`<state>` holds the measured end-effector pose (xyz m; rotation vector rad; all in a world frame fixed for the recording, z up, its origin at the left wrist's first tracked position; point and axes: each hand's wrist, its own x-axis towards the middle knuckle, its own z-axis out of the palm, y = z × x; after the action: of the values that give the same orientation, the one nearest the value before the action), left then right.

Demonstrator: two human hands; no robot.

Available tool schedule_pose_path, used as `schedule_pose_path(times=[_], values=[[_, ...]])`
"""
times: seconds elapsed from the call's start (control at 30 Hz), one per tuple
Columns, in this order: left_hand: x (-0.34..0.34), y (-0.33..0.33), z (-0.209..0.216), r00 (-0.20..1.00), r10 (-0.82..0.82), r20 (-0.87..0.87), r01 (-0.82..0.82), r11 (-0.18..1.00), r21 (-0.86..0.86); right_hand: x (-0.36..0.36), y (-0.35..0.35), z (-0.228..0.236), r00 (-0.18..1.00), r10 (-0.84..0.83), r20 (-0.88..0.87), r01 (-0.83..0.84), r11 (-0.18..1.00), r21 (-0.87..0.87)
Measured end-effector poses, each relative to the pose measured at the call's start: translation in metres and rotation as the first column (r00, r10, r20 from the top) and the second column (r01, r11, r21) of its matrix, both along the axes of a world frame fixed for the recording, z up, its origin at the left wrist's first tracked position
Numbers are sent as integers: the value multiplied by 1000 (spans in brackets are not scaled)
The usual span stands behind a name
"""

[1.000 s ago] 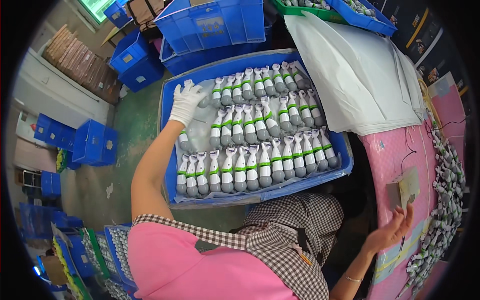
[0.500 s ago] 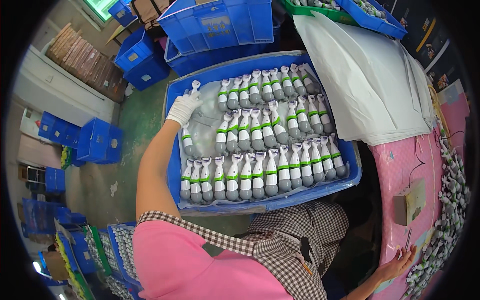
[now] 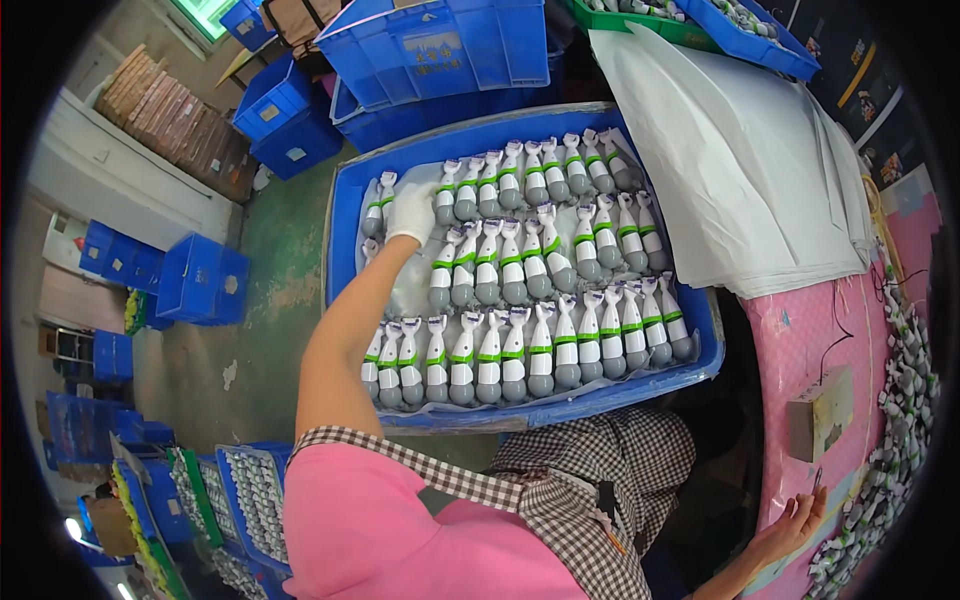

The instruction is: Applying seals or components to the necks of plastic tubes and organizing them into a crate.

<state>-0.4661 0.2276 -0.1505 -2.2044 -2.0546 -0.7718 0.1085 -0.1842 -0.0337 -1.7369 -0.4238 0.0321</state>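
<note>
In the head view, the left hand (image 3: 411, 212), in a white glove, reaches out over a large blue crate (image 3: 345, 215) on the floor. The glove rests on the upper left part of the crate's load, its fingers curled downward among the items; whether they are clamped on one cannot be told, since the back of the glove hides the fingertips. The crate holds grey-and-white handheld devices with green bands (image 3: 540, 345), lying side by side in three rows on a clear plastic sheet (image 3: 410, 290). The glove sits at the left end of the top row, just beside a device (image 3: 377, 203) near the crate's left wall, with a bare patch of sheet below it.

The right hand (image 3: 795, 525) is bare and low at the right, well apart from the crate, over a pink table (image 3: 800, 340). Its fingers are loosely spread, the fingertips near a small thin tool (image 3: 817, 480); contact cannot be told. A small grey box (image 3: 820, 412) stands above the hand, and a heap of small parts (image 3: 900, 440) runs along the table's right edge. A stack of white sheets (image 3: 740, 160) lies beyond.
</note>
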Motion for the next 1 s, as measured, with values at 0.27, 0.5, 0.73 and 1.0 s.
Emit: schedule_pose_path(times=[0.27, 0.5, 0.73, 1.0], values=[[-2, -29, -3, 998, -63, -2, 62, 981, 183, 1, -4, -10, 999, 26, -26, -26, 1000, -2], [33, 9, 3, 944, 209, 255, -197, 978, -74, 7, -14, 4, 998, -5, 56, 10, 997, -76], [-46, -20, -15, 993, 109, 50, -98, 979, -178, 23, 7, -7, 998, 37, -47, -41, 994, -101], [82, -29, 55, 993, -73, 96, 33, 931, 363, 155, -112, 8, 767, -334, 547, 473, 871, -132]])
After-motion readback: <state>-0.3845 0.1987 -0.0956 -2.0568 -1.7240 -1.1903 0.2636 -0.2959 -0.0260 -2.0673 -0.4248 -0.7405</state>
